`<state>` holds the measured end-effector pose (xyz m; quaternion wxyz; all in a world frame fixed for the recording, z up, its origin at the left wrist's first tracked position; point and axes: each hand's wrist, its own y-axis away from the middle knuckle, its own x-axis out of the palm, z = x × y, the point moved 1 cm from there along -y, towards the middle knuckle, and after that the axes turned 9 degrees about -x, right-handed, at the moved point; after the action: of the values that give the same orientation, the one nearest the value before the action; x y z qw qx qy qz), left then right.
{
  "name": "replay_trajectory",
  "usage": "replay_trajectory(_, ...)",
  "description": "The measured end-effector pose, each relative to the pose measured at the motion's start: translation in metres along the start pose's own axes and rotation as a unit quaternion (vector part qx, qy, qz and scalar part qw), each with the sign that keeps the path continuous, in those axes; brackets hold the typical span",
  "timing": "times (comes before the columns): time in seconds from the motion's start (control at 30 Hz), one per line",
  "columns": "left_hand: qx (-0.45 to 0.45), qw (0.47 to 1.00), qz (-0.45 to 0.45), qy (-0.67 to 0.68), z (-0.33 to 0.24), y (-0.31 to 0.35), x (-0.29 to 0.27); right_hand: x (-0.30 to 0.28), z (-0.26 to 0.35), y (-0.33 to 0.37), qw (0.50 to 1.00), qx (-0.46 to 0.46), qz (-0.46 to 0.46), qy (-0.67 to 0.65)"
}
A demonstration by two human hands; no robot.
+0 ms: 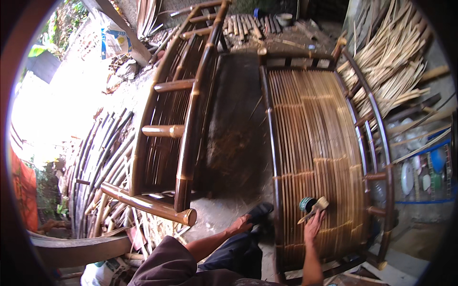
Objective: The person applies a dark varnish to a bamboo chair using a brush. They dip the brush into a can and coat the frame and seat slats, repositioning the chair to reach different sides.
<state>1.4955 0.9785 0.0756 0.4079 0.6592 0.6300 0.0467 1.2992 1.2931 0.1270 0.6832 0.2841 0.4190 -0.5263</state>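
Note:
My right hand (312, 226) is closed around a paintbrush (322, 203) with a pale, broad head. It is low over the near part of the slatted bamboo bench seat (310, 128). Right beside the brush, a small cup (305, 204) with a green patterned outside and a dark inside rests on the slats or is held there; I cannot tell which. My left hand (241, 224) is over the gap left of the bench, close to a dark shoe-like thing (261, 212). Its fingers are too small and shaded to make out.
A second bamboo frame (176, 128) with rungs stands on the left. Beyond it lie dark bamboo poles (95, 162). Split bamboo strips (391, 57) are heaped at the back right, and short bamboo pieces (245, 26) lie at the back. My dark-trousered leg (234, 257) is beside the bench.

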Motion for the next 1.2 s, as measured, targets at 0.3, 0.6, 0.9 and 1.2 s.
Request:
replay_trajectory(0.3, -0.045, 0.972, -0.168, 0.158, -0.105, 0.012, -0.11, -0.009, -0.013, 0.147, 0.988, 0.043, 0.149, 0.001)
replay_trajectory(0.6, -0.052, 0.894, -0.345, 0.281, -0.122, -0.045, -0.215, -0.005, 0.002, 0.043, 0.927, 0.231, 0.293, -0.046)
replay_trajectory(0.9, 0.032, 0.907, -0.319, 0.274, -0.165, -0.1, -0.341, 0.067, 0.138, -0.281, 0.839, 0.28, 0.21, -0.418)
replay_trajectory(1.2, 0.021, 0.903, -0.318, 0.287, -0.196, -0.096, -0.445, 0.152, 0.372, -0.519, 0.806, 0.128, 0.363, -0.449)
